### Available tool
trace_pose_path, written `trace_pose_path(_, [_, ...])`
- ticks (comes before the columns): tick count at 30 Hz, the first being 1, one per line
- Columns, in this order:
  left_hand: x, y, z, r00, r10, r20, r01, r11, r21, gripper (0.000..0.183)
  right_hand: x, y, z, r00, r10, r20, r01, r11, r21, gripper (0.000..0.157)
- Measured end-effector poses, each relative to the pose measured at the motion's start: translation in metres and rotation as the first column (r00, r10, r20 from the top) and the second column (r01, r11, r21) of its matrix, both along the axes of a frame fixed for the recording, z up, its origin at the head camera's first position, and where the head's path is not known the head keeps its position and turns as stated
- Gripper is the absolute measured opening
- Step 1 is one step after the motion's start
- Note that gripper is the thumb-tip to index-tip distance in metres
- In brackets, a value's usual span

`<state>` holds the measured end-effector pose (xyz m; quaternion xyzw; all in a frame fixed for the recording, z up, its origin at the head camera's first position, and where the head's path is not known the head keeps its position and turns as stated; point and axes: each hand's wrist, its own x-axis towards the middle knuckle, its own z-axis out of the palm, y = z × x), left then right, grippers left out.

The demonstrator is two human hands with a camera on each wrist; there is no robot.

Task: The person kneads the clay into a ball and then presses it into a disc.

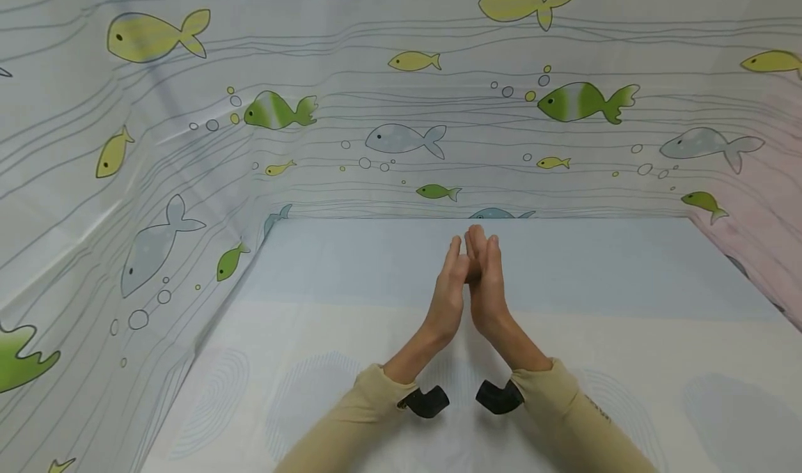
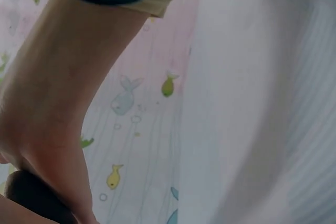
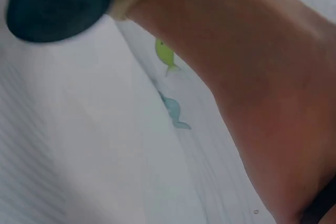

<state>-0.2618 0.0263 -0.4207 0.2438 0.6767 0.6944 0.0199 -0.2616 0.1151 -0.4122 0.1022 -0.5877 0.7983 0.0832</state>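
My left hand (image 1: pixel 446 299) and right hand (image 1: pixel 489 288) are raised in the middle of the head view, palms facing each other. Their fingers are straight and point away from me, with the fingertips close together. A small dark thing (image 2: pixel 38 198) shows between the palms in the left wrist view, most of it hidden by the hands; I cannot tell what it is. In the right wrist view, a piece of this dark thing (image 3: pixel 321 205) appears at the lower right corner.
Beneath the hands lies a white and pale blue table surface (image 1: pixel 351 264). A fish-printed curtain (image 1: pixel 351 90) stands behind and to the left, and a pink panel (image 1: pixel 771 201) at the right. Black wrist cameras (image 1: pixel 429 402) stick out from both beige sleeves (image 1: pixel 382 389).
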Motion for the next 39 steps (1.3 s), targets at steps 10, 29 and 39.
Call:
trace_pose_path(10, [0.019, -0.002, 0.012, 0.993, -0.115, -0.009, 0.114, 0.993, -0.020, 0.085, -0.016, 0.013, 0.025, 0.999, -0.047, 0.017, 0.049, 0.986, -0.158, 0.071])
trace_pose_path(29, [0.008, -0.006, 0.005, 1.000, 0.023, 0.002, -0.024, 0.997, 0.079, 0.074, 0.003, -0.012, 0.006, 0.998, 0.004, -0.067, -0.007, 0.999, -0.034, 0.079])
trace_pose_path(39, [-0.011, -0.012, 0.009, 0.989, 0.121, 0.086, -0.132, 0.983, 0.131, 0.074, 0.026, -0.022, 0.004, 0.994, 0.110, -0.013, -0.109, 0.993, 0.050, 0.076])
